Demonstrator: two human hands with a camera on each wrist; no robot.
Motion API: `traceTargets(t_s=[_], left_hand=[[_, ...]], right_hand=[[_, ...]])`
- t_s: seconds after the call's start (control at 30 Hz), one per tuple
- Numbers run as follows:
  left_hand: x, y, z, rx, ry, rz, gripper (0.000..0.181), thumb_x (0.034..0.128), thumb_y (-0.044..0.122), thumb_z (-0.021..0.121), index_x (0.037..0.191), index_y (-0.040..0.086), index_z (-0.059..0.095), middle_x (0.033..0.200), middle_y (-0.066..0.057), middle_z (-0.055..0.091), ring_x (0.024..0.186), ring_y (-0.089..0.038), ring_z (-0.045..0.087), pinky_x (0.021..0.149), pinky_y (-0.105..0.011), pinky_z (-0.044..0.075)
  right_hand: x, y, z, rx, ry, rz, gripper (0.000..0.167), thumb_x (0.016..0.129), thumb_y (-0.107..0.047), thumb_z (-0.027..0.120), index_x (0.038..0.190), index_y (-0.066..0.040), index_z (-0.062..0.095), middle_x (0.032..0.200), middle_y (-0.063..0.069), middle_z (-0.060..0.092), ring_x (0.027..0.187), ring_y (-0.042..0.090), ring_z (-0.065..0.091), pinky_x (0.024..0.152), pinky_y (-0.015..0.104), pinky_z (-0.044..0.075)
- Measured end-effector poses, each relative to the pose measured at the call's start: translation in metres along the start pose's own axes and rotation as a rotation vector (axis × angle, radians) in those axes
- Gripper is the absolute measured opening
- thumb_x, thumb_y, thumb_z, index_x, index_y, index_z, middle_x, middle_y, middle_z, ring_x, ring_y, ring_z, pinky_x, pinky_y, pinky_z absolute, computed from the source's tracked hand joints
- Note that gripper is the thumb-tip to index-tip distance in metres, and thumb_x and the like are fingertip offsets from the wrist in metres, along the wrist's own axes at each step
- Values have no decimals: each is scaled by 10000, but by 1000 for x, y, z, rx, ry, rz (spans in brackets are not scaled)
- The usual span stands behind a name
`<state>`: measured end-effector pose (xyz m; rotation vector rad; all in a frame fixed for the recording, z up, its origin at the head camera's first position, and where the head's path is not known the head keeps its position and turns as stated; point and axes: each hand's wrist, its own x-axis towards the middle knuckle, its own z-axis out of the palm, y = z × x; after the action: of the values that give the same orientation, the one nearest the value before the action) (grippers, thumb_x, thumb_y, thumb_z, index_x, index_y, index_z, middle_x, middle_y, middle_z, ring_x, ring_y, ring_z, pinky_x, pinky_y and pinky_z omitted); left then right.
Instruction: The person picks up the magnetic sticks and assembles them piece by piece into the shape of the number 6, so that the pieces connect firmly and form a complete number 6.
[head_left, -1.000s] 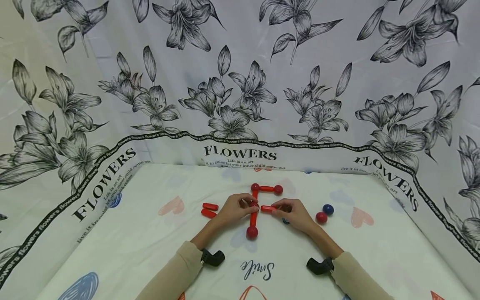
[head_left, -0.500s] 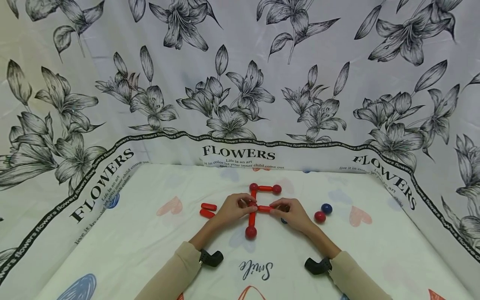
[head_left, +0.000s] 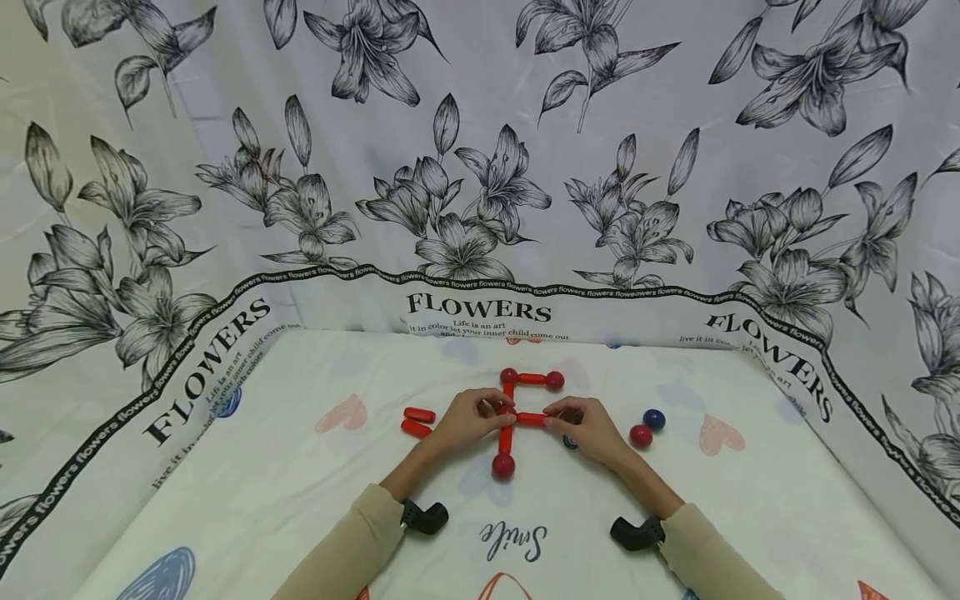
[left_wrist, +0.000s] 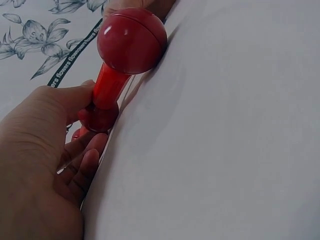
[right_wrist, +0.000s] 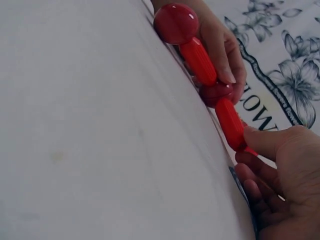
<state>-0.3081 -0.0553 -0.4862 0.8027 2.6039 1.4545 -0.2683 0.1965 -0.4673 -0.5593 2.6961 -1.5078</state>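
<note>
On the cloth lies a frame of red rods and balls: a near ball (head_left: 503, 466), a corner ball (head_left: 508, 376) at the far end, and an end ball (head_left: 554, 381) joined to the corner by a rod (head_left: 532, 379). My left hand (head_left: 467, 419) pinches the middle ball (right_wrist: 216, 95), which its fingers partly cover in the head view. Between thumb and fingers my right hand (head_left: 592, 429) pinches a red rod (head_left: 531, 419) by its right end. The rod's left end touches the middle ball.
Two loose red rods (head_left: 418, 414) lie left of the left hand. Right of the right hand sit a loose red ball (head_left: 641, 435) and a blue ball (head_left: 654, 419). A flower-printed curtain (head_left: 480, 192) hangs behind the printed cloth (head_left: 300, 500).
The right hand has brought its red rod left, closing the small gap to the middle ball. The left hand stays on that ball. Little differs over the last half second.
</note>
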Motion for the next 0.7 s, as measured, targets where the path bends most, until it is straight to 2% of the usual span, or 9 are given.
traceTargets(t_s=[0.2,0.43,0.53,0.7], left_hand=[[-1,2,0,6,6,-14,250,843,330,709,1065,217,692,886,86,651,771,-125,583,703,-263,480],[-2,3,-1,2,2,-15,259,840,369,704,1057,228,690,881,68,648,765,-123,574,688,-251,474],[-2,3,-1,4,-1,-16,271,842,383,699,1063,227,687,882,63,644,766,-115,569,683,-244,473],[-2,2,-1,9,-1,-14,270,845,381,696,1064,223,686,876,58,640,766,-122,568,685,-250,473]], right_hand=[[8,20,-17,-5,-42,64,319,855,-371,686,1107,-176,693,1016,-41,703,878,180,628,770,247,507],[-1,14,-55,-65,11,80,419,850,-429,669,1156,-143,673,1023,-28,702,907,176,625,770,270,500],[-4,14,-66,-68,34,110,419,856,-409,670,1169,-132,664,1020,-6,703,902,216,635,761,289,508],[-9,17,-79,-37,57,116,328,886,-273,665,1170,-108,655,1054,94,690,936,347,624,767,388,528]])
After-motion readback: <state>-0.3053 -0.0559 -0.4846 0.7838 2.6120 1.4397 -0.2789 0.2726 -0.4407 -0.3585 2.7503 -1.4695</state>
